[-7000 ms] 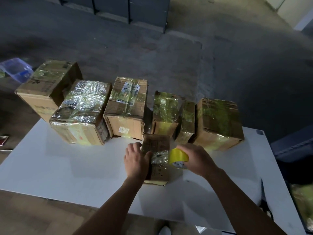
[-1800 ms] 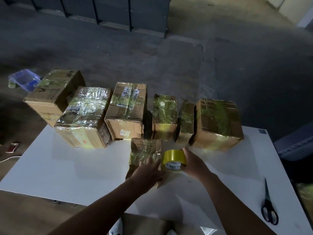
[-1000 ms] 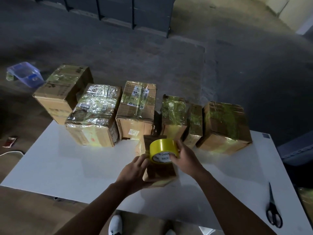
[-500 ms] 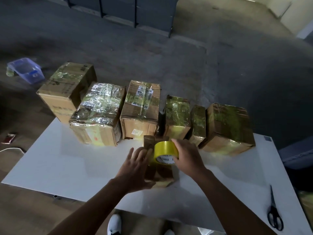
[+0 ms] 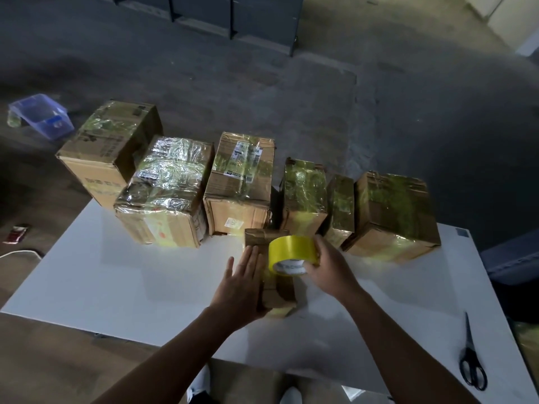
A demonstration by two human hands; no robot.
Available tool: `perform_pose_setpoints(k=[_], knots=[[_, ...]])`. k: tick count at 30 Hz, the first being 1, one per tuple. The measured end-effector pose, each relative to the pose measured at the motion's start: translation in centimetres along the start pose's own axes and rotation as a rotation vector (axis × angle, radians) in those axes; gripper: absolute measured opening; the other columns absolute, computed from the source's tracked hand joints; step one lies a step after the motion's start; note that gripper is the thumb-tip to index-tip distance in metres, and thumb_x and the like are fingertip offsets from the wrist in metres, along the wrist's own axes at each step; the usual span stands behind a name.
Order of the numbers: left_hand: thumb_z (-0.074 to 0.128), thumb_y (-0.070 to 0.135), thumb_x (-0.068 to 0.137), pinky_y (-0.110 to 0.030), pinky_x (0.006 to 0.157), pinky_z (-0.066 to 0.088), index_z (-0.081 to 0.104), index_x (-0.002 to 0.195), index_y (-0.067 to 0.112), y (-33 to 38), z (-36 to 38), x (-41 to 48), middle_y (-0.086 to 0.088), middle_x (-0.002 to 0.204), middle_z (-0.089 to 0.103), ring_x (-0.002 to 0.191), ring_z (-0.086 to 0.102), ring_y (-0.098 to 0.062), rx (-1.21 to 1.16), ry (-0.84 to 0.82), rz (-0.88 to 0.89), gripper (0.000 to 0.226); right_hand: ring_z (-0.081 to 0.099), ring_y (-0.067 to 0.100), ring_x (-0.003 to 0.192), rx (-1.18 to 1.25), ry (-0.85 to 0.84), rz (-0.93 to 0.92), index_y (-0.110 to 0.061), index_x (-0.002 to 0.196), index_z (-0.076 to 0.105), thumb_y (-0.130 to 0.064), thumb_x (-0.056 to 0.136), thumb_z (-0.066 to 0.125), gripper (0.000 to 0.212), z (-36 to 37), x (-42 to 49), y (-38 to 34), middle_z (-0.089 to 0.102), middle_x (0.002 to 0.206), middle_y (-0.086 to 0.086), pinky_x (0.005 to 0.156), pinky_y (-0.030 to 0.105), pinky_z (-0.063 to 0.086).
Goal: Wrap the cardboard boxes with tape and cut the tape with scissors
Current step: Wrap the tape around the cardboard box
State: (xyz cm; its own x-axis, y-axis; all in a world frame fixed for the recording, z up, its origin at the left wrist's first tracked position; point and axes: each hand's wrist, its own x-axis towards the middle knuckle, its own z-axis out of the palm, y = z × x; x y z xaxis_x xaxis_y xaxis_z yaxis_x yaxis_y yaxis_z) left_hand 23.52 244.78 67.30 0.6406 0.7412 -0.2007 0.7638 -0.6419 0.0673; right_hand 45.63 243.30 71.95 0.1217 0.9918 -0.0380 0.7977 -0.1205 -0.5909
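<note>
— Yellow tape roll (image 5: 291, 252): which hand has it?
— The right hand (image 5: 328, 268) grips it, fingers curled round its right side. The roll rests against the top of the small cardboard box (image 5: 277, 291).
— And the left hand (image 5: 242, 284)?
— Flat, fingers straight and close together, pressed against the left side of that box, just beside the roll.
— So where does the box lie?
— Between the two hands, on the white worktop (image 5: 145, 281), its long side running away from the person.
— And beyond the fingertips?
— A row of larger boxes (image 5: 242, 185), six of them, glossy with tape, stands just past both hands along the worktop's far edge.
— The scissors (image 5: 474, 371)?
— Well off to the right of the right hand, flat on the worktop near its edge, blades together and pointing away from the person.
— Anything left of the left hand?
— Far out on the floor, a blue plastic container (image 5: 40, 115).
</note>
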Motion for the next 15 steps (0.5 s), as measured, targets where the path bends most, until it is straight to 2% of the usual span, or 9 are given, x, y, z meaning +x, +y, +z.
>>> perform_pose_setpoints(k=[4,8,13,15], knots=[[0.042,0.071,0.085,-0.057,0.115,0.009,-0.002,0.151,0.001,0.0,-0.1,0.0,-0.022,0.158,-0.008,0.145,-0.011,-0.037,0.009,0.014,-0.005,0.106,0.057,0.029,0.105,-0.279,-0.015,0.046,-0.01,0.128,0.046,-0.023,0.085,0.063,0.048,-2.6,-0.6,3.1,0.058,0.12,0.009,0.075,0.031,0.043],[0.044,0.07,0.084,-0.06,0.115,0.004,-0.007,0.151,0.002,-0.1,-0.3,-0.1,-0.021,0.158,-0.012,0.144,-0.018,-0.037,0.02,-0.028,-0.004,0.108,0.059,0.029,0.098,-0.399,-0.023,0.054,-0.014,0.116,0.048,-0.026,0.083,0.064,0.038,-1.6,-0.9,3.5,0.059,0.111,0.008,0.07,0.031,0.041],[0.054,0.066,0.082,-0.064,0.113,0.0,-0.011,0.152,0.02,1.3,-2.0,0.6,-0.03,0.155,-0.013,0.144,-0.013,-0.046,0.024,-0.106,0.001,0.107,0.06,0.029,0.096,-0.376,-0.013,0.067,-0.014,0.113,0.048,-0.024,0.085,0.061,0.033,-1.3,-0.4,3.8,0.061,0.107,0.008,0.073,0.034,0.044],[0.058,0.06,0.083,-0.064,0.113,-0.001,-0.005,0.153,0.016,2.3,-2.7,0.9,-0.029,0.156,-0.012,0.143,-0.013,-0.047,0.042,-0.11,-0.021,0.104,0.059,0.028,0.097,-0.34,-0.03,0.08,-0.014,0.114,0.048,-0.023,0.085,0.06,0.032,-1.2,-0.5,3.9,0.06,0.108,0.007,0.076,0.035,0.045]])
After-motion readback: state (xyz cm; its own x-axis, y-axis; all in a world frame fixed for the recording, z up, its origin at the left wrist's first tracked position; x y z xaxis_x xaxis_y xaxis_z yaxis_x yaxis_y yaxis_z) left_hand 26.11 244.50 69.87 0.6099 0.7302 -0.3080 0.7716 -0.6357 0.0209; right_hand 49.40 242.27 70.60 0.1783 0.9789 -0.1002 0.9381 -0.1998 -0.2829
